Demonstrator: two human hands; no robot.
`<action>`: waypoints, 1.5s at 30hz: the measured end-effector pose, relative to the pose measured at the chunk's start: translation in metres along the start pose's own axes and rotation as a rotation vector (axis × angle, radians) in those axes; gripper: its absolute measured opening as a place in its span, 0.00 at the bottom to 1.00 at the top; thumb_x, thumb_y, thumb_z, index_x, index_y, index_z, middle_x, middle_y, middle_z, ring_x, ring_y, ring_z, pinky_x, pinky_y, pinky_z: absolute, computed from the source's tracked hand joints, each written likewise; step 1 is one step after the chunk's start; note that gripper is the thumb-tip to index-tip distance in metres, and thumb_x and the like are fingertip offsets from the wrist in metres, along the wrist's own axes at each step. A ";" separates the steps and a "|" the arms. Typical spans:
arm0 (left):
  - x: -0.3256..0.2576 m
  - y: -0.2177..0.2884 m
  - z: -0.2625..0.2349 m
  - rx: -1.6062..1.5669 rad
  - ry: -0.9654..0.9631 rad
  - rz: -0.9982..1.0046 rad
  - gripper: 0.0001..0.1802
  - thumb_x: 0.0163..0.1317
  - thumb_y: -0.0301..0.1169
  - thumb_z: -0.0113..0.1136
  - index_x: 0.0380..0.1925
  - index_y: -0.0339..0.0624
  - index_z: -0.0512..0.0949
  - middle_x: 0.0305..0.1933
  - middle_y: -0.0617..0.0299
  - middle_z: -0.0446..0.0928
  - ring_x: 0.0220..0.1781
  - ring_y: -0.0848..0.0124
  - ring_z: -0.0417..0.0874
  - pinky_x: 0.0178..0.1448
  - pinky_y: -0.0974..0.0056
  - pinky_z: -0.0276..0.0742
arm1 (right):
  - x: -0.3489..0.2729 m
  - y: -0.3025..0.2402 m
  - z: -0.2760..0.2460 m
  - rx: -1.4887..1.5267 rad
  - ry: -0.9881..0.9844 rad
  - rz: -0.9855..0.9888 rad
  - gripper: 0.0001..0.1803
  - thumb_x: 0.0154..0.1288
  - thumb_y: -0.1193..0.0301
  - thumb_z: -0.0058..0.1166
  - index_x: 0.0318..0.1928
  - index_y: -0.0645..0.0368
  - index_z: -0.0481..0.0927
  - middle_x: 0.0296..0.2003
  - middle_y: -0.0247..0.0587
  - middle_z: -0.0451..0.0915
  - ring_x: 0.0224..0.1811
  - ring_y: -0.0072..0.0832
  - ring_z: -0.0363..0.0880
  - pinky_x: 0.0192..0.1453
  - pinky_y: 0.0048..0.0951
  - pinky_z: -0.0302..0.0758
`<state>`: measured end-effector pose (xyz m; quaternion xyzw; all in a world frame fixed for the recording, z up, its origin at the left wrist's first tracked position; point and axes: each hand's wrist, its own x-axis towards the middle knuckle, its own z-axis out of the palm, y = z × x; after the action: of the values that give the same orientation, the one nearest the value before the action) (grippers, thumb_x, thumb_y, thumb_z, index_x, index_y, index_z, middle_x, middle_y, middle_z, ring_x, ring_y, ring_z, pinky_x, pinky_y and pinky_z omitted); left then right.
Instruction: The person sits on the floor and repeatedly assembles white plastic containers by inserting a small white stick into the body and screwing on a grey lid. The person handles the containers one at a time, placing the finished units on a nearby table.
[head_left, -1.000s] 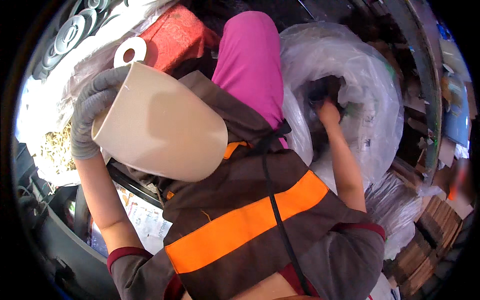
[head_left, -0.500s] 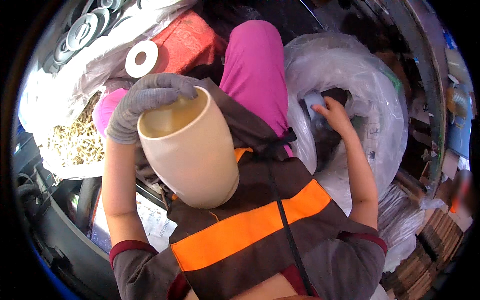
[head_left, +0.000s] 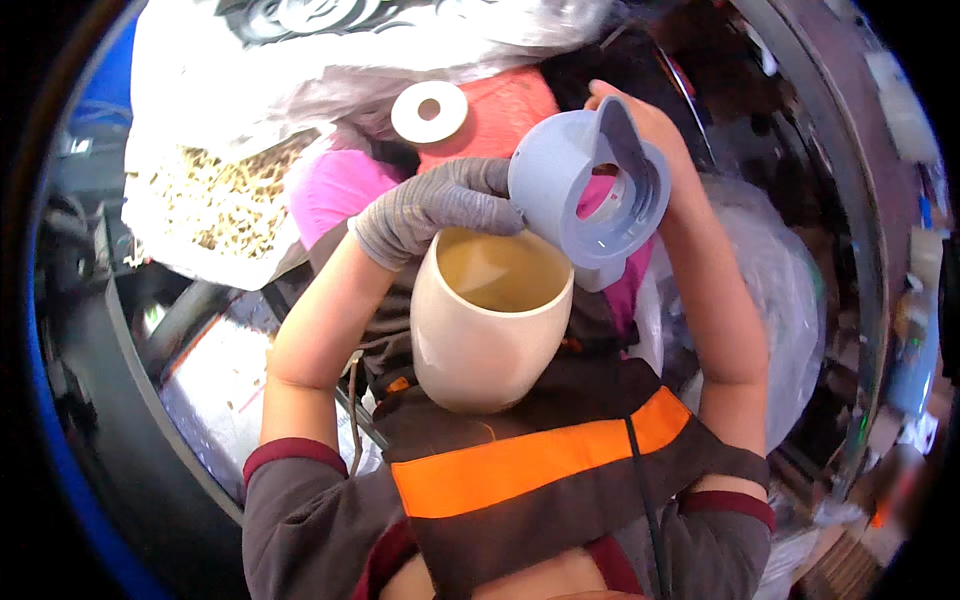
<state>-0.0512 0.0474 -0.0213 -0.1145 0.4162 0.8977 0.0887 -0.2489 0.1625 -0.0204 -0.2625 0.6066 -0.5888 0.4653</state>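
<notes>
My right hand (head_left: 645, 125), bare and partly hidden, grips a blue-grey plastic ring-shaped part (head_left: 545, 175) with a pointed flap and a round opening. The gloved left hand (head_left: 440, 205) has its fingers closed against the left edge of that same part. Just below, a cream, vase-shaped vessel (head_left: 485, 355) rests on my lap with its mouth up and slightly tilted. The plastic part hangs over the right side of its rim, and I cannot tell whether the two touch. The glove covers a bit of the far rim.
A white ring (head_left: 429, 113) lies on red cloth (head_left: 500, 110) ahead. At the left stands a bag of shredded filler (head_left: 235, 205), with grey ring parts (head_left: 320, 15) on plastic beyond it. A clear plastic bag (head_left: 770, 290) sits at the right, beside a dark frame (head_left: 845, 200).
My right hand has brought the blue-grey part out of the clear bag to above the lap. The left hand has moved from the vessel's rim to the part. The view has shifted.
</notes>
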 end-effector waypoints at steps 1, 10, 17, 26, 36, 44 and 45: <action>-0.013 -0.003 -0.006 -0.016 0.048 0.043 0.27 0.48 0.32 0.67 0.49 0.32 0.75 0.47 0.55 0.79 0.51 0.67 0.78 0.59 0.63 0.70 | -0.006 0.001 0.020 0.052 0.126 0.046 0.19 0.67 0.56 0.47 0.37 0.62 0.77 0.31 0.38 0.78 0.30 0.21 0.78 0.32 0.20 0.74; -0.036 -0.037 -0.038 -0.242 0.195 0.198 0.23 0.60 0.38 0.58 0.51 0.34 0.73 0.52 0.56 0.76 0.53 0.69 0.77 0.58 0.65 0.71 | -0.080 0.076 0.060 -0.301 0.050 -0.137 0.32 0.66 0.64 0.49 0.65 0.66 0.56 0.52 0.45 0.71 0.54 0.32 0.72 0.60 0.33 0.66; -0.060 -0.051 -0.047 -0.637 0.095 0.187 0.33 0.59 0.53 0.57 0.52 0.34 0.72 0.53 0.49 0.74 0.55 0.61 0.76 0.64 0.57 0.68 | -0.036 0.016 0.043 0.268 0.048 0.158 0.22 0.65 0.59 0.52 0.53 0.60 0.73 0.19 0.21 0.55 0.15 0.10 0.49 0.18 0.15 0.48; -0.054 -0.069 -0.050 -0.658 0.470 0.422 0.40 0.59 0.62 0.49 0.60 0.42 0.65 0.57 0.51 0.71 0.56 0.62 0.75 0.61 0.57 0.71 | -0.010 0.024 0.069 0.214 -0.251 0.398 0.16 0.65 0.62 0.52 0.49 0.59 0.77 0.19 0.20 0.55 0.15 0.09 0.50 0.17 0.14 0.50; -0.055 -0.080 -0.053 -0.561 0.412 0.399 0.55 0.46 0.74 0.49 0.58 0.33 0.66 0.58 0.50 0.72 0.58 0.64 0.74 0.63 0.57 0.69 | -0.006 0.039 0.068 0.001 -0.254 0.275 0.15 0.64 0.62 0.55 0.47 0.58 0.79 0.19 0.19 0.63 0.16 0.09 0.56 0.18 0.14 0.51; -0.071 -0.095 -0.047 -0.324 0.333 0.412 0.46 0.46 0.58 0.66 0.59 0.39 0.66 0.56 0.58 0.72 0.58 0.69 0.72 0.62 0.62 0.69 | -0.009 0.063 0.059 -0.097 -0.305 0.154 0.15 0.63 0.63 0.57 0.47 0.57 0.79 0.22 0.23 0.71 0.17 0.09 0.62 0.18 0.15 0.56; -0.070 -0.097 -0.050 -0.311 0.312 0.415 0.45 0.48 0.57 0.66 0.59 0.39 0.65 0.56 0.59 0.72 0.58 0.70 0.72 0.62 0.63 0.69 | -0.009 0.063 0.059 -0.105 -0.305 0.143 0.15 0.63 0.63 0.57 0.48 0.57 0.79 0.22 0.23 0.72 0.17 0.09 0.62 0.18 0.14 0.56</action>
<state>0.0474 0.0666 -0.1037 -0.1755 0.2967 0.9212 -0.1804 -0.1788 0.1530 -0.0705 -0.3290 0.5759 -0.4750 0.5784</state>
